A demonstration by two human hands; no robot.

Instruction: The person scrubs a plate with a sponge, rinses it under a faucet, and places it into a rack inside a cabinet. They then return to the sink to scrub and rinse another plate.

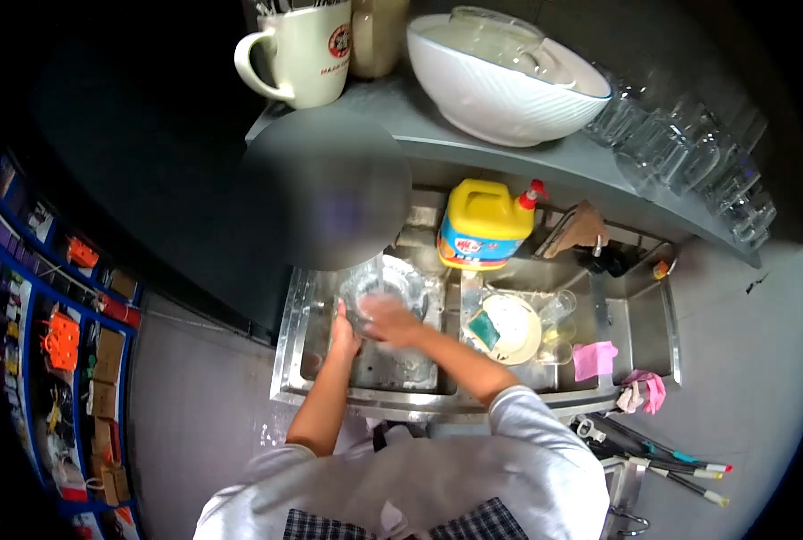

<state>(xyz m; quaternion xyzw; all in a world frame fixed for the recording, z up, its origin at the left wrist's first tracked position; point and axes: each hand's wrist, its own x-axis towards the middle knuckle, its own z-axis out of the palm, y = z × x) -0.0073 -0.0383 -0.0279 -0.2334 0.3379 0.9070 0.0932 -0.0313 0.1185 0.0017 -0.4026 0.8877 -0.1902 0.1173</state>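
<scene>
In the left basin of a steel sink (pixel 280 369), a round shiny bowl (pixel 406 281) is tilted under what looks like running water. My left hand (pixel 344 331) holds the bowl's left edge, with the fingers wrapped at its rim. My right hand (pixel 388 319) is blurred by motion over the bowl's inside; its fingers are smeared and anything in them is hidden. The middle basin has white plates (pixel 518 328), a green and yellow sponge (pixel 483 330) on their left side and clear glasses (pixel 559 308) to their right.
A yellow detergent jug (pixel 482 216) stands behind the sink. Pink cloths (pixel 594 360) hang at the right. The shelf (pixel 401 117) above holds a mug (pixel 310 56), a large white bowl (pixel 500 90) and several glasses (pixel 663 144). A blurred round patch covers part of the view.
</scene>
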